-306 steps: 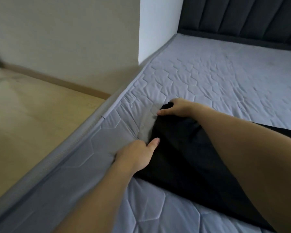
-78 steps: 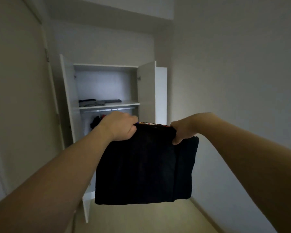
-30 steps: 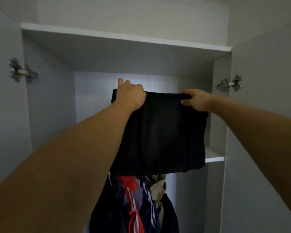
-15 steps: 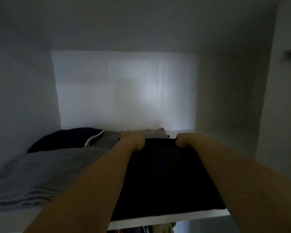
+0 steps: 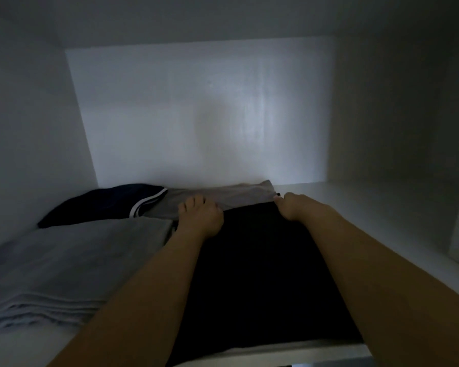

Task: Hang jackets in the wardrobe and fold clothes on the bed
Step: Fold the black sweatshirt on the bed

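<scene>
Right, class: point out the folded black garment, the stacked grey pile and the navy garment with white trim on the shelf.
folded black garment [image 5: 263, 274], head view, its flat top.
stacked grey pile [image 5: 72, 263], head view, top layer.
navy garment with white trim [image 5: 101, 205], head view, dark body.

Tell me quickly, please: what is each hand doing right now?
Left hand: fingers curled on the far edge of the folded black garment on the shelf; grip not clear.
Right hand: the same, grip not clear.
</scene>
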Demonstrator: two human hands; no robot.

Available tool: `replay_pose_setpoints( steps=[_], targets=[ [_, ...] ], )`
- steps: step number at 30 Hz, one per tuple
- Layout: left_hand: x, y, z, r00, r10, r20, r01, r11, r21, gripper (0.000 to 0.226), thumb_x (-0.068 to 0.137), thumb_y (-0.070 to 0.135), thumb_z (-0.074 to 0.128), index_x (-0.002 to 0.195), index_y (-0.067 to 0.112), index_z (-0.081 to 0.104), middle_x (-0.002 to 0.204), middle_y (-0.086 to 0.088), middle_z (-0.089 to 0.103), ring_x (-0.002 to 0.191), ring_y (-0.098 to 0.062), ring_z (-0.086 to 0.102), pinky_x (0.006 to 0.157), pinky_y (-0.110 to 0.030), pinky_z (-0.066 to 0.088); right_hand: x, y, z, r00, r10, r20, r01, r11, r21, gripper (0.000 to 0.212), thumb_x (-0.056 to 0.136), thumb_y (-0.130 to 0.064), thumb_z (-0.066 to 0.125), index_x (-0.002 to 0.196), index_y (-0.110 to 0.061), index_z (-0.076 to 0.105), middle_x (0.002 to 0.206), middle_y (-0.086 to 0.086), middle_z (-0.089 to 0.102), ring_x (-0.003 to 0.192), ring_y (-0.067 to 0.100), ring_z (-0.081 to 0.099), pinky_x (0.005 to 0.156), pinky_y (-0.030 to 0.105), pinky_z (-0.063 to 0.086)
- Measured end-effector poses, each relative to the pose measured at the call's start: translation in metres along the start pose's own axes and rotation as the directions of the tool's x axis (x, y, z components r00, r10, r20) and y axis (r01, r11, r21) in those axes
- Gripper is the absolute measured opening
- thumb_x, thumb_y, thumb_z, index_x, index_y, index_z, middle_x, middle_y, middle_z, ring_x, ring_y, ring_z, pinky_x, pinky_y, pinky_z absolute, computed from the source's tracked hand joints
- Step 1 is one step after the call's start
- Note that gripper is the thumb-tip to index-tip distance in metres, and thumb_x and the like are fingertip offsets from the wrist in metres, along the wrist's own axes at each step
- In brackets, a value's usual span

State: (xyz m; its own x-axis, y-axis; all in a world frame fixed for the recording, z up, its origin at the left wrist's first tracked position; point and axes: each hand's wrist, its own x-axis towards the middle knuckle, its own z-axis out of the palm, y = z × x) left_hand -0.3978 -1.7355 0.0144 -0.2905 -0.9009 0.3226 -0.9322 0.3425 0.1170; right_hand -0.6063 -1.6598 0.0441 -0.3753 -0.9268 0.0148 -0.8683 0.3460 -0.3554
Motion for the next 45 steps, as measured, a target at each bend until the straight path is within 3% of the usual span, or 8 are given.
replay_pose_setpoints(
  steps=[7, 15, 23, 27, 29, 32, 39, 45],
  targets=[
    [0.002, -0.002, 0.001, 0.997, 0.031, 0.067, -0.03, 0.999, -0.016, 0.047, 0.103, 0.034, 0.025, 0.14, 0.009, 0.04, 0.152, -0.017, 0.032, 0.142, -0.032, 0.024, 0.118, -0.056, 0.005, 0.0, 0.002, 0.0, 1.0, -0.006, 0.0, 0.006, 0.998, 0.062, 0.059, 0.105, -0.043, 0.019, 0.15, -0.007, 0.025, 0.154, 0.022, 0.029, 0.138, 0.034, 0.035, 0.112, 0.04, 0.029],
    [0.008, -0.003, 0.004, 0.992, 0.05, 0.117, -0.05, 0.999, 0.0, 0.049, 0.102, 0.032, 0.021, 0.142, 0.011, 0.041, 0.155, -0.009, 0.031, 0.146, -0.027, 0.019, 0.115, -0.06, -0.002, 0.01, 0.008, 0.003, 1.0, -0.006, -0.006, 0.007, 0.992, 0.128, 0.062, 0.103, -0.047, 0.024, 0.153, -0.01, 0.018, 0.155, 0.021, 0.025, 0.138, 0.036, 0.033, 0.111, 0.042, 0.029],
    [0.006, 0.005, -0.005, 0.989, 0.033, 0.143, -0.036, 0.999, 0.018, 0.049, 0.102, 0.031, 0.022, 0.141, 0.008, 0.042, 0.154, -0.012, 0.033, 0.145, -0.029, 0.021, 0.115, -0.061, -0.001, 0.008, 0.021, -0.009, 0.999, -0.034, 0.036, 0.02, 0.948, 0.316, 0.067, 0.102, -0.049, 0.032, 0.154, -0.012, 0.013, 0.158, 0.016, 0.022, 0.141, 0.033, 0.03, 0.113, 0.041, 0.025],
    [-0.01, 0.015, -0.041, 0.996, 0.087, 0.017, -0.088, 0.982, 0.167, 0.048, 0.1, 0.029, 0.03, 0.139, 0.006, 0.046, 0.147, -0.016, 0.042, 0.138, -0.032, 0.033, 0.117, -0.058, 0.001, -0.027, 0.006, -0.038, 0.98, -0.069, -0.185, 0.124, 0.944, 0.305, 0.063, 0.102, -0.047, 0.033, 0.153, -0.01, 0.022, 0.157, 0.016, 0.026, 0.141, 0.033, 0.03, 0.112, 0.039, 0.025],
    [-0.021, 0.021, -0.067, 0.992, 0.119, -0.04, -0.112, 0.985, 0.134, 0.048, 0.101, 0.033, 0.027, 0.134, 0.005, 0.049, 0.141, -0.017, 0.047, 0.132, -0.033, 0.039, 0.119, -0.055, 0.007, -0.054, -0.002, -0.063, 0.946, -0.108, -0.307, 0.188, 0.951, 0.245, 0.061, 0.102, -0.044, 0.037, 0.152, -0.01, 0.027, 0.156, 0.013, 0.029, 0.141, 0.032, 0.031, 0.113, 0.037, 0.025],
    [-0.039, 0.034, -0.102, 0.976, 0.195, -0.091, -0.192, 0.98, 0.046, 0.047, 0.102, 0.035, 0.025, 0.127, 0.005, 0.051, 0.134, -0.016, 0.053, 0.124, -0.032, 0.046, 0.115, -0.051, 0.02, -0.1, -0.002, -0.095, 0.914, -0.155, -0.376, 0.218, 0.967, 0.131, 0.061, 0.101, -0.043, 0.04, 0.151, -0.01, 0.027, 0.158, 0.011, 0.026, 0.143, 0.031, 0.029, 0.114, 0.038, 0.023],
    [-0.108, 0.069, -0.153, 0.911, 0.373, -0.175, -0.383, 0.924, -0.021, 0.052, 0.103, 0.037, 0.025, 0.142, 0.008, 0.042, 0.148, -0.012, 0.043, 0.135, -0.026, 0.039, 0.119, -0.045, 0.014, -0.232, 0.021, -0.119, 0.902, -0.082, -0.424, 0.064, 0.996, -0.056, 0.063, 0.099, -0.039, 0.047, 0.151, -0.008, 0.027, 0.156, 0.015, 0.026, 0.141, 0.031, 0.031, 0.112, 0.033, 0.026],
    [-0.193, 0.11, -0.173, 0.761, 0.592, -0.265, -0.632, 0.77, -0.092, 0.05, 0.103, 0.034, 0.031, 0.145, 0.008, 0.038, 0.149, -0.012, 0.042, 0.138, -0.027, 0.036, 0.121, -0.044, 0.012, -0.361, 0.028, -0.114, 0.861, 0.098, -0.499, -0.12, 0.993, -0.012, 0.064, 0.099, -0.037, 0.049, 0.151, -0.009, 0.025, 0.156, 0.014, 0.028, 0.139, 0.032, 0.033, 0.111, 0.035, 0.028]
  ],
)
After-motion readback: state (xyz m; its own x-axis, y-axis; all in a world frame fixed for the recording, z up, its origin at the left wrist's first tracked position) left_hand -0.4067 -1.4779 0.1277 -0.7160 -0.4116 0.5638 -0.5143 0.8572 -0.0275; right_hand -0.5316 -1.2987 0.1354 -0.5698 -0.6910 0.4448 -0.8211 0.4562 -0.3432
